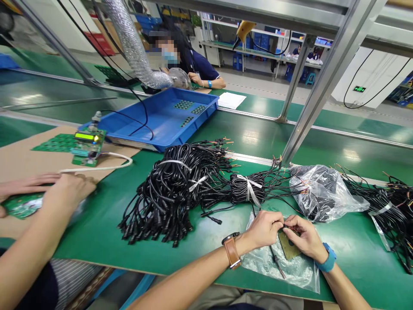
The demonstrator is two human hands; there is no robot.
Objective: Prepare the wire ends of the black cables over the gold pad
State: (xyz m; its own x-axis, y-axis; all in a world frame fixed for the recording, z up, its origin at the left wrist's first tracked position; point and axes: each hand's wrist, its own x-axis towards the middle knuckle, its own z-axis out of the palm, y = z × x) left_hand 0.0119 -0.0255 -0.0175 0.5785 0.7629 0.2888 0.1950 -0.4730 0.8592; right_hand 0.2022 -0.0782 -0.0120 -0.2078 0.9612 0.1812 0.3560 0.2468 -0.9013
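My left hand (pixel 265 229), with a brown-strapped watch at its wrist, pinches a thin black cable near its end. Close against it, my right hand (pixel 305 237) wears a blue wristband and grips a brownish square plate (pixel 289 246) by its upper edge, thumb on top. Thin coloured wires show between my fingertips; their exact joint with the plate is hidden. Under both hands lies a clear plastic bag (pixel 305 275). A short cable piece (pixel 276 261) with a dark connector hangs or rests below my left hand.
Tied black cable bundles (pixel 174 189) and a smaller coil (pixel 247 189) lie ahead; a filled plastic bag (pixel 322 193) and more cables (pixel 387 206) are rightward. A co-worker's hands (pixel 67 193) handle a board at left, near a lit tester (pixel 87 142). Behind stands a blue tray (pixel 161 125).
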